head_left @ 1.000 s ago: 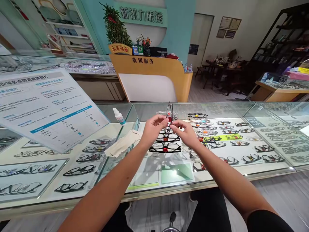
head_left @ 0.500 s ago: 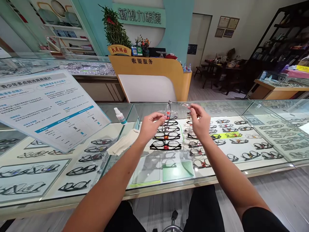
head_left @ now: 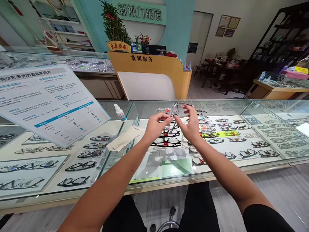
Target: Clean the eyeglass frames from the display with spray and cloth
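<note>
A pair of thin-rimmed eyeglasses (head_left: 177,109) is up over the glass counter, turned edge-on, with one temple stretching to the right. My left hand (head_left: 155,129) pinches its lower rim between thumb and fingers. Close beside it, my right hand (head_left: 190,127) has its thumb at the same rim, and its bent fingers lie along the temple. The fingertips partly cover the lenses. Left of my left hand, a beige cleaning cloth (head_left: 125,138) rests crumpled on the glass, and a small white spray bottle (head_left: 120,112) stands behind it.
Rows of spectacle frames (head_left: 166,141) lie inside the glass display case (head_left: 149,180) below my hands. A large printed sheet (head_left: 55,106) covers the counter's left part. Beyond the counter stands a wooden cashier desk (head_left: 147,85). A stool base (head_left: 169,224) shows between my legs.
My right hand has moved left from the temple's end to the rim, its thumb now near my left fingertips. The eyeglasses have shifted slightly right.
</note>
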### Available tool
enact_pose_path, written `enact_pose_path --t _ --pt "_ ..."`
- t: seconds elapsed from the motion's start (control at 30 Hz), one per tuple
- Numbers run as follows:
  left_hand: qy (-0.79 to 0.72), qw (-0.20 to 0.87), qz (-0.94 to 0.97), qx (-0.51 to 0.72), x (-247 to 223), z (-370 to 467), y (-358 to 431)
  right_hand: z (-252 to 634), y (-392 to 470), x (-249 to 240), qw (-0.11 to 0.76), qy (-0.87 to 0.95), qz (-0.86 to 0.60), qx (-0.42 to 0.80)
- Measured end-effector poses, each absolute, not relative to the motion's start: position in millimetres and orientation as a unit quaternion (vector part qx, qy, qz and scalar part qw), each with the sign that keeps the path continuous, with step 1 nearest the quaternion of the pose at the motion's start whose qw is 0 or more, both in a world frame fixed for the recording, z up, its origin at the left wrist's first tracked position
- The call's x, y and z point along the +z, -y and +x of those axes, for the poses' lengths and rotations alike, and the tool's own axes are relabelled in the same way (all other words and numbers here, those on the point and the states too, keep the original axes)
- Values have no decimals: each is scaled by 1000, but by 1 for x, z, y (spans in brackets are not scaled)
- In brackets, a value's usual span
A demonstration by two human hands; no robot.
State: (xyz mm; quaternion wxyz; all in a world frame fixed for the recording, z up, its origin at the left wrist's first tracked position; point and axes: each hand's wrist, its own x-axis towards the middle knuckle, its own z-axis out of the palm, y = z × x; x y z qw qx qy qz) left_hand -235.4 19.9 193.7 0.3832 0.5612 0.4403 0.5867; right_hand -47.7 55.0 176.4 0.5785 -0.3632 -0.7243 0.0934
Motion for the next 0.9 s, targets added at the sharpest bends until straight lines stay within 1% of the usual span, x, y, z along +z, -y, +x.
enact_pose_path --t 0.3,0.53,0.63,0.77,0.9 --pt "-442 393 508 626 190 -243 -30 -39 -75 167 539 750 -384 10" --pt "-448 405 460 651 198 -245 -29 -43 -62 167 447 800 -400 10" --pt "-438 392 485 647 198 -243 -28 -44 -54 172 442 819 -364 39" --pt "-395 379 532 646 196 -240 -25 -47 -46 180 437 842 -292 124" --pt "-376 385 560 630 196 -237 -21 -50 -44 180 446 831 -280 182"
